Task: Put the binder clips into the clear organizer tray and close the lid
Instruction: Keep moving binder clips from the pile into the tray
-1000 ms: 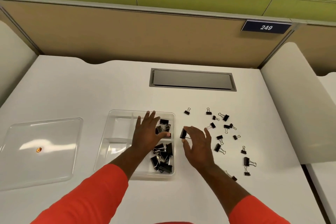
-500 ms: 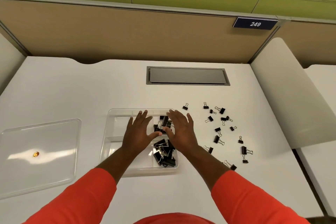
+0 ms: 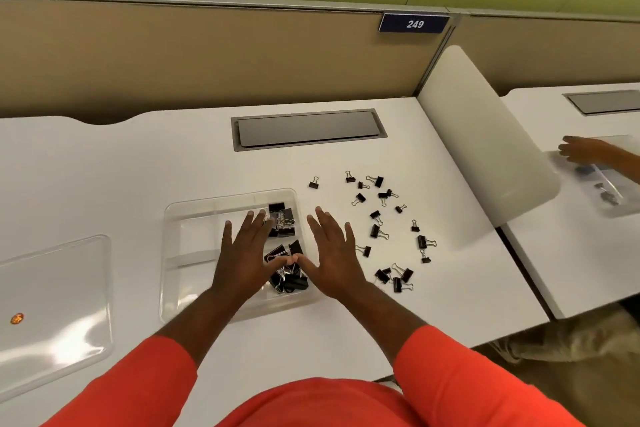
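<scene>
White bench (image 3: pixel 104 166) carries small black metal binder clips (image 3: pixel 375 230) scattered at three o'clock of the clear plastic organizer tray (image 3: pixel 173 218). My left grip (image 3: pixel 246 253) and right grip (image 3: pixel 332 253) are spread, empty. Likely light, stiff; I'd pinch their bodies.

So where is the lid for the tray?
In the head view, the clear lid lies flat on the white desk at the far left, left of the organizer tray, apart from it.
</scene>
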